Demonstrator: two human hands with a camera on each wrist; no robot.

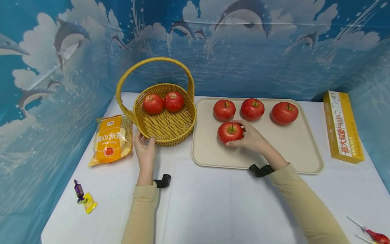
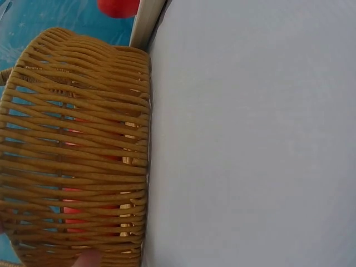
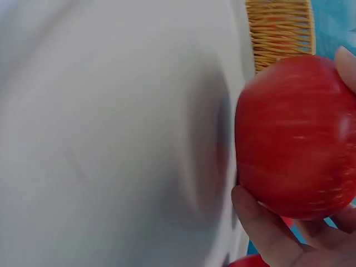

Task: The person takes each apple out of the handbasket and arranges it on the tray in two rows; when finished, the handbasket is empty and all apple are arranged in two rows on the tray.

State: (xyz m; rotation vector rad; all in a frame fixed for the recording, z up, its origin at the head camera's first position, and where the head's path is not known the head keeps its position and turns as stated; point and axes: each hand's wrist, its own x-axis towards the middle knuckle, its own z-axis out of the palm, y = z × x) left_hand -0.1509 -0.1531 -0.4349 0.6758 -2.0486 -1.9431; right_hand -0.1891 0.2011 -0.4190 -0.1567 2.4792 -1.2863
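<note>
My right hand [image 1: 251, 137] grips a red apple [image 1: 230, 132] by its right side, fingers behind and thumb in front. The right wrist view shows that apple [image 3: 297, 136] close over the beige tray [image 3: 139, 128]; whether it touches is unclear. Three more apples, a left one [image 1: 224, 110], a middle one [image 1: 252, 109] and a right one [image 1: 284, 113], sit along the tray's back. My left hand [image 1: 145, 152] holds the near-left edge of the wicker basket [image 1: 166, 127], its fingers partly hidden. Inside lie two apples, one left [image 1: 153, 104], one right [image 1: 174, 101].
Left of the basket lies a yellow noodle bag [image 1: 112, 139]. Nearer the front left are a purple candy [image 1: 79, 190] and a yellow candy [image 1: 89, 203]. A pasta box [image 1: 343, 127] lies right of the tray, with a red-wrapped lollipop [image 1: 376, 235] at the front right corner.
</note>
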